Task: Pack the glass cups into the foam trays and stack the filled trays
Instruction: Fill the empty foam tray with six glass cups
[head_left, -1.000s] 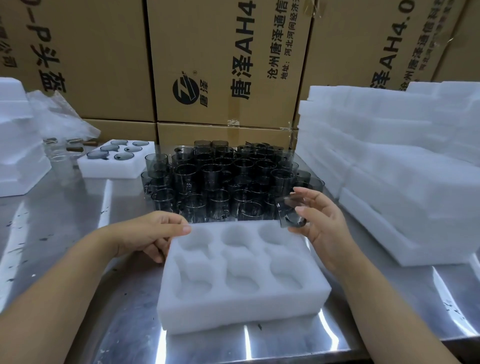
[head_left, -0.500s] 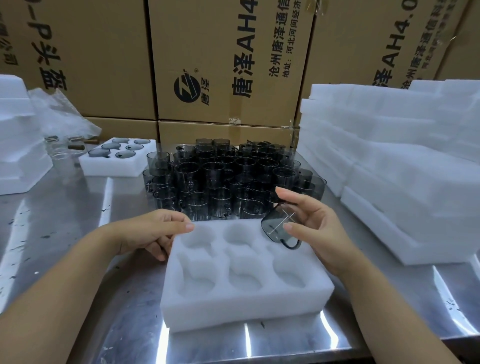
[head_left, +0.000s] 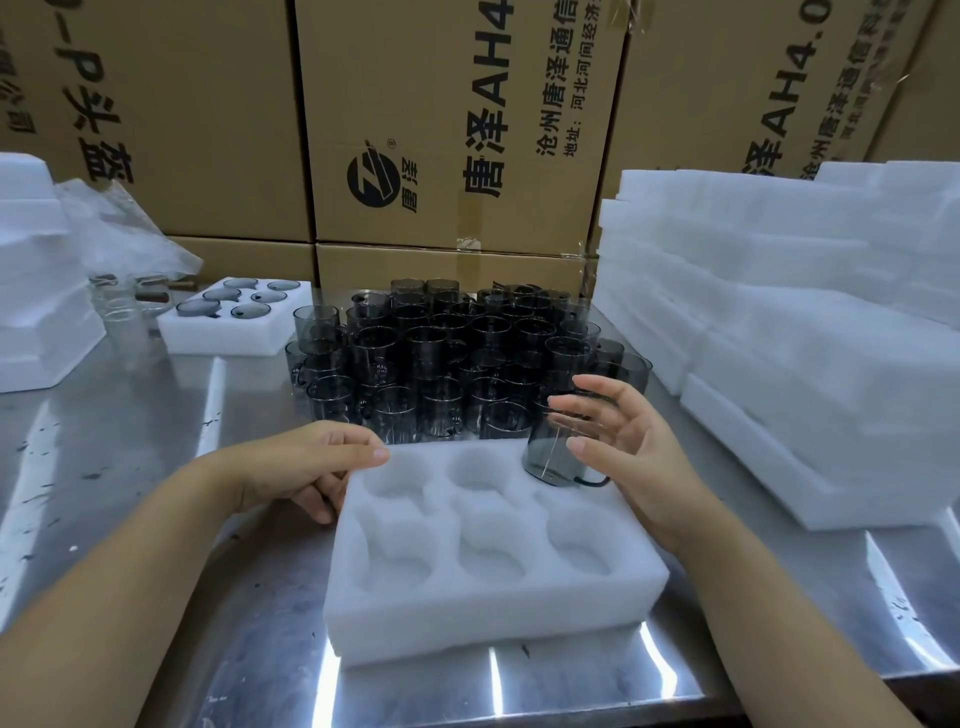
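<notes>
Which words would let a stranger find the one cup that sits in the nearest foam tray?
Start at the white foam tray at the near edge of the steel table. In its far right pocket sits a dark glass cup, beside the right hand. It is the only cup in this tray; the loose cups stand on the table behind it.

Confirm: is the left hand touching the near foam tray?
Touching. Head view: the left hand holds the foam tray by its far left corner, fingers on top.
</notes>
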